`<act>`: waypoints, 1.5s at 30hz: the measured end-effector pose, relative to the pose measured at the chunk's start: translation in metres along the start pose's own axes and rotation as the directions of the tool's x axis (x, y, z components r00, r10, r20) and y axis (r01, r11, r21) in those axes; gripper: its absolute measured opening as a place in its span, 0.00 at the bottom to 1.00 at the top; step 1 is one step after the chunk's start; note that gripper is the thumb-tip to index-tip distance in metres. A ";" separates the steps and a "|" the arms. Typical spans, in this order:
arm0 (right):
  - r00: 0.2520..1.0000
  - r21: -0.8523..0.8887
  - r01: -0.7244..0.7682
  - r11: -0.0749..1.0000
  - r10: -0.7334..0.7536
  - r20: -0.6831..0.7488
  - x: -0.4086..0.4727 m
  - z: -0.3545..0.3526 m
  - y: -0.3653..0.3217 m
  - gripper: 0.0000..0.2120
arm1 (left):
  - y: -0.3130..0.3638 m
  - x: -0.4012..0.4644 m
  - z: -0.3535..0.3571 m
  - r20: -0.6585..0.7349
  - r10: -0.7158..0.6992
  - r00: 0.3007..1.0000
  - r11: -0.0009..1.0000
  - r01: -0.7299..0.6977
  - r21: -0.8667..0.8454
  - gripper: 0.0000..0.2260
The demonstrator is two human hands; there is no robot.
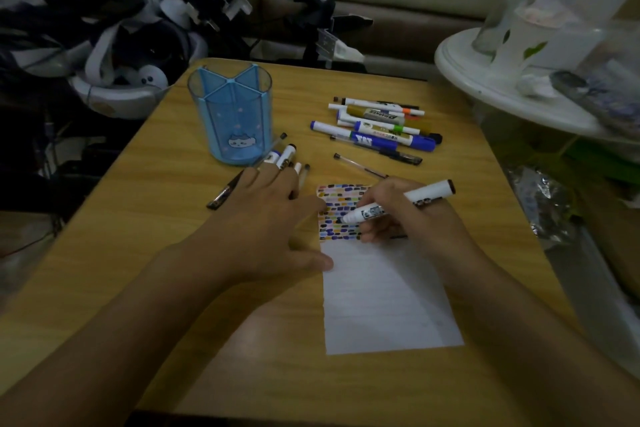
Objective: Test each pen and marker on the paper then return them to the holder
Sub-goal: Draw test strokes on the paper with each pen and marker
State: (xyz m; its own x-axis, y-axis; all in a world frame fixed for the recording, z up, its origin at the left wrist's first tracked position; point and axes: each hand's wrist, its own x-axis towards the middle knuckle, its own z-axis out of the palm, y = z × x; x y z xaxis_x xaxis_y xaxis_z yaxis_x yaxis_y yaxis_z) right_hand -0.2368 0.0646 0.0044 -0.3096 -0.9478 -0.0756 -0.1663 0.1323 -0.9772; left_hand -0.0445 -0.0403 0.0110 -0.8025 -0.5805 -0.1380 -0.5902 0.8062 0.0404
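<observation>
The marker [398,205] in use is a white barrel with black print and a dark end cap, lying slanted in the centre right of the frame with its dark tip down on the paper [384,295]. The right hand [408,215] is the grip here: its fingers curl round the barrel near the tip, holding it as one writes. The paper is a white lined strip, its upper part filled with rows of small coloured dashes (blue, yellow, pink, black), its lower part blank. The left hand [263,229] lies flat with straight fingers, thumb touching the paper's left edge. Just above its fingertips several pens and markers [287,158] lie on the wooden worktop [145,253], beside the foot of the holder [230,114], a translucent blue cup with inner dividers and a small cat face. A dark pen [223,193] lies left of that hand. A loose heap of markers [377,126] sits in the upper right of the worktop.
</observation>
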 end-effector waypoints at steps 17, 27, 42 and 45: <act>0.987 -0.181 0.124 0.976 -0.141 -0.079 -0.009 0.015 0.020 0.03 | 0.001 0.004 0.002 0.015 -0.012 1.000 1.000 0.012 -0.008 0.38; 0.985 -0.250 0.145 0.957 -0.163 -0.050 -0.010 0.016 0.025 0.03 | 0.002 0.003 0.001 0.026 -0.017 1.000 1.000 0.017 -0.019 0.37; 0.983 -0.275 0.165 0.947 -0.180 -0.031 -0.010 0.016 0.025 0.02 | 0.001 0.005 0.002 -0.008 0.002 1.000 1.000 -0.002 -0.013 0.37; 0.983 -0.272 0.166 0.948 -0.180 -0.030 -0.010 0.017 0.024 0.02 | 0.000 0.004 0.002 -0.003 0.005 1.000 1.000 -0.005 -0.010 0.37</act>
State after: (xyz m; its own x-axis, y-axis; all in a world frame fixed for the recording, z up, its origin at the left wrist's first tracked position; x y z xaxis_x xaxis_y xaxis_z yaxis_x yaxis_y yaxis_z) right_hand -0.2223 0.0721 -0.0220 -0.3022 -0.9471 0.1076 -0.4636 0.0474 -0.8848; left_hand -0.0480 -0.0423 0.0086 -0.8057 -0.5769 -0.1344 -0.5871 0.8079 0.0515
